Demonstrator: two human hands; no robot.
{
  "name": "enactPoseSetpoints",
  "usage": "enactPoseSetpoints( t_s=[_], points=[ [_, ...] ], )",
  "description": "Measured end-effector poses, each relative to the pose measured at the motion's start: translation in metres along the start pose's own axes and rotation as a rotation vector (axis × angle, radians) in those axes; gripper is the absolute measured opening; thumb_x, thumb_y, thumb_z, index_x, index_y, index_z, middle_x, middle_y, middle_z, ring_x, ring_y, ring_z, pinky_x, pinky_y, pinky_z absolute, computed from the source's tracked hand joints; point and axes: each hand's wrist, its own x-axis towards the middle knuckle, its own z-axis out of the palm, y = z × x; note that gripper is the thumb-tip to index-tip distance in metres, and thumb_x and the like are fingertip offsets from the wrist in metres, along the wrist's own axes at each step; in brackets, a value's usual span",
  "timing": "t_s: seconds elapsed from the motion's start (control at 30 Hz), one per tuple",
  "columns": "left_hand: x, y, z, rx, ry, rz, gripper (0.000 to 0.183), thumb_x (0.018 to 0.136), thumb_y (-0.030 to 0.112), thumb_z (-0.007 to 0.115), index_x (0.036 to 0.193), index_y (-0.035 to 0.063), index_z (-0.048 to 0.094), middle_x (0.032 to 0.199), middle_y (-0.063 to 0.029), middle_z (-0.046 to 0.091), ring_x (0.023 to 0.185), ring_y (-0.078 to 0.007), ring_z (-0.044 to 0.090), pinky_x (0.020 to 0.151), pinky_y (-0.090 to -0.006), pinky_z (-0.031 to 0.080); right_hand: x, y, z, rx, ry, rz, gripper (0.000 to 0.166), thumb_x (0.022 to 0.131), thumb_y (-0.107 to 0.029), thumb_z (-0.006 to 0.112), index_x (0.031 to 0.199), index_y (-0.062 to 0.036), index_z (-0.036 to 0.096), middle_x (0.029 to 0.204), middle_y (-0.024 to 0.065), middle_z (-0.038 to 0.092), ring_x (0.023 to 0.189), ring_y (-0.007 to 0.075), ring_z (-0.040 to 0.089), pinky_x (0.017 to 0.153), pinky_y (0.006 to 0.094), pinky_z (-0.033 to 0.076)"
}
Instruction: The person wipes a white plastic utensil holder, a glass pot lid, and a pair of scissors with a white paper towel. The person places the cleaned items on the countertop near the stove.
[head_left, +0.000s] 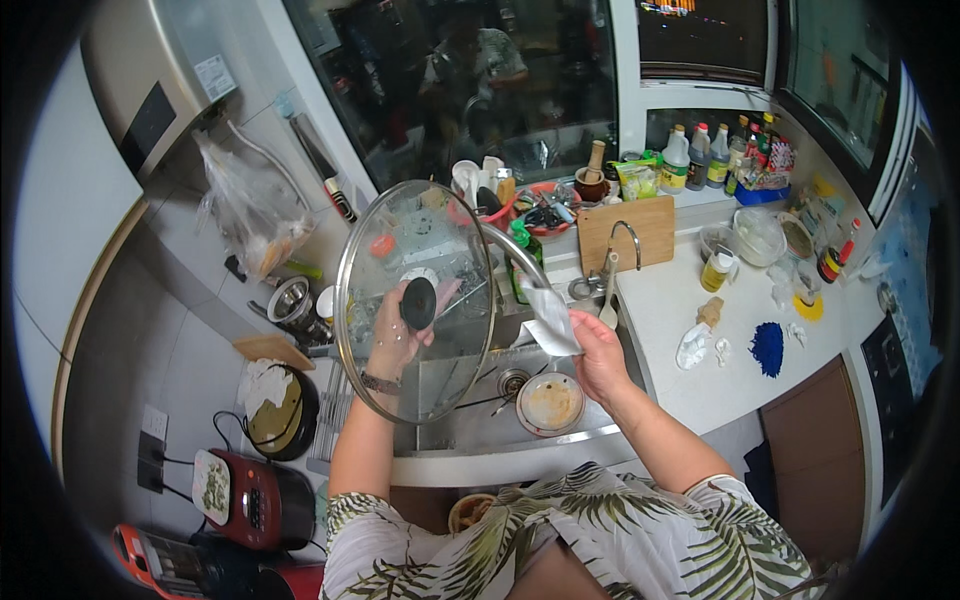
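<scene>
My left hand (392, 341) holds a round glass pot lid (457, 337) with a metal rim, tilted up over the sink's left side. The hand shows through the glass around the lid's black knob (418, 304). Water drops dot the glass. In my right hand (600, 356) is a folded white paper towel or cloth (553, 324), to the right of the lid and apart from it. Below, a plate with food residue (552, 405) lies in the stainless steel sink (465, 431), beside chopsticks (480, 401) and the drain (513, 381). A curved metal tap (517, 247) rises behind the lid.
A wooden cutting board (637, 232) leans behind a small tap (637, 251). An oil jug (718, 270), a blue scrubber (766, 349) and crumpled tissue (694, 346) lie on the right counter. Bottles (675, 161) line the sill. A red rice cooker (259, 499) stands at left.
</scene>
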Motion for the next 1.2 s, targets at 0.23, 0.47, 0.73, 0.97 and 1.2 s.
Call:
enactPoseSetpoints(
  t_s=[0.23, 0.47, 0.73, 0.97, 1.2],
  points=[
    [0.014, -0.005, 0.043, -0.071, -0.042, -0.095, 0.033, 0.089, 0.037, 0.036, 0.084, 0.0083, 0.051, 0.062, -0.0036, 0.051, 0.038, -0.0129, 0.039, 0.037, -0.0278, 0.035, 0.027, 0.026, 0.037, -0.932, -0.132, -0.681, 0.038, 0.077, -0.006, 0.063, 0.114, -0.0063, 0.052, 0.108, 0.0097, 0.047, 0.099, 0.0217, 0.049, 0.087, 0.0308, 0.040],
    [0.011, -0.004, 0.052, -0.125, -0.080, -0.098, 0.036, 0.090, 0.040, 0.035, 0.081, 0.0097, 0.051, 0.058, -0.0022, 0.047, 0.038, -0.0131, 0.038, 0.038, -0.0276, 0.035, 0.069, 0.019, 0.035, -1.337, -0.006, -0.910, 0.033, 0.075, -0.007, 0.063, 0.105, -0.0032, 0.052, 0.098, 0.0159, 0.050, 0.094, 0.0337, 0.050, 0.080, 0.0386, 0.042],
    [0.012, -0.019, 0.057, -0.048, -0.144, -0.028, 0.038, 0.092, 0.041, 0.033, 0.097, 0.0077, 0.052, 0.071, -0.0062, 0.055, 0.038, -0.0129, 0.040, 0.039, -0.0282, 0.040, 0.092, -0.028, 0.131, -0.823, -0.029, -0.986, 0.025, 0.076, -0.003, 0.057, 0.101, -0.0003, 0.052, 0.095, 0.0166, 0.052, 0.091, 0.0317, 0.054, 0.080, 0.0363, 0.044],
    [0.049, -0.034, 0.079, -0.340, 0.493, 0.058, 0.041, 0.092, 0.043, 0.033, 0.105, 0.0084, 0.051, 0.071, -0.0057, 0.055, 0.039, -0.0143, 0.042, 0.038, -0.0275, 0.042, 0.033, -0.011, 0.161, -0.849, -0.653, -1.354, 0.034, 0.070, -0.001, 0.062, 0.103, -0.0049, 0.055, 0.102, 0.0143, 0.053, 0.094, 0.0313, 0.054, 0.082, 0.0389, 0.045],
    [0.004, -0.035, 0.065, -0.166, -0.225, -0.009, 0.037, 0.091, 0.041, 0.031, 0.090, 0.0102, 0.052, 0.063, -0.0031, 0.050, 0.038, -0.0125, 0.036, 0.038, -0.0294, 0.038, 0.111, -0.064, 0.118, -1.153, -0.075, -1.338, 0.025, 0.070, -0.001, 0.057, 0.095, -0.0049, 0.056, 0.093, 0.0143, 0.053, 0.089, 0.0326, 0.051, 0.077, 0.0395, 0.043]
  ],
)
